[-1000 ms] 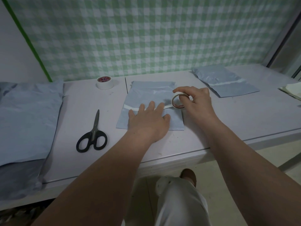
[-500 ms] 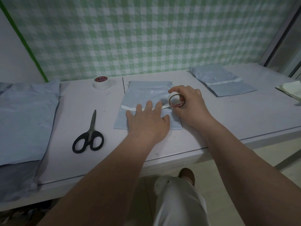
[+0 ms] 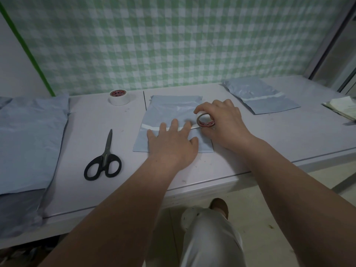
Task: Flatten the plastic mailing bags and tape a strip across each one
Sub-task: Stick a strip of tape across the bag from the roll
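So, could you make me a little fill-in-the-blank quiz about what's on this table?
1. The right hand grips a roll of ____ at the middle bag's right edge.
2. Left of that bag lie black-handled ____.
3. The spare roll stands before a white and ____ checked wall.
Missing words: tape; scissors; green.

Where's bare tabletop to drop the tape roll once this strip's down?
Biggest bare patch of table: right of the right hand, in front of the taped bag and papers. Smaller one between the stack of bags, spare roll and scissors. Crowded: centre bag, under the left hand and tape roll.
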`<state>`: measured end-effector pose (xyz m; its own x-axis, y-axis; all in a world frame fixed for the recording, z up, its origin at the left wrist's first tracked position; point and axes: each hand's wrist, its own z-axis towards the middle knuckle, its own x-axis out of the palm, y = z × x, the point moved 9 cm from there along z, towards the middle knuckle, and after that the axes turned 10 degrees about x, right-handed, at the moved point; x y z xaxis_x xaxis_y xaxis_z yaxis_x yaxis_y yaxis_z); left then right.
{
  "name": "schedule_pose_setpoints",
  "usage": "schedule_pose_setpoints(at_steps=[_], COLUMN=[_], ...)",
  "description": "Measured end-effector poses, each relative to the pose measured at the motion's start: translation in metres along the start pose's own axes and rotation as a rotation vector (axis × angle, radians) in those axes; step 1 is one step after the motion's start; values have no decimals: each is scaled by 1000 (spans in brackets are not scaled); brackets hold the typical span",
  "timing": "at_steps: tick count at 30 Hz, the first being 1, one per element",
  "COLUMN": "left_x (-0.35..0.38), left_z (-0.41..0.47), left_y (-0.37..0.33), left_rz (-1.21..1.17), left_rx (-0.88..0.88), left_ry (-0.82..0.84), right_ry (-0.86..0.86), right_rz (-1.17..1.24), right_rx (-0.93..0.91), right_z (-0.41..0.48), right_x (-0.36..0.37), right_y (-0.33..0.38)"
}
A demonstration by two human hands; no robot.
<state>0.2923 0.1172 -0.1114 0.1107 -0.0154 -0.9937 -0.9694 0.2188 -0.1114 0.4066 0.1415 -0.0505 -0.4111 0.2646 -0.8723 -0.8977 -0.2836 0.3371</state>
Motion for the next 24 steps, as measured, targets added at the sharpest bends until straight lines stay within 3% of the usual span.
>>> schedule_pose_setpoints(at_steps=[6,24], left_x=[1,1], left_z=[0,-3], left_y=[-1,-2], left_rz=[-6,19], left_rx=[-6,-15], left_ry=[15,52], right_ry=[87,166], right_rz=[124,-112], right_rx=[81,3], right_z=[2,10], right_x=[2,5], right_y=[-5,1])
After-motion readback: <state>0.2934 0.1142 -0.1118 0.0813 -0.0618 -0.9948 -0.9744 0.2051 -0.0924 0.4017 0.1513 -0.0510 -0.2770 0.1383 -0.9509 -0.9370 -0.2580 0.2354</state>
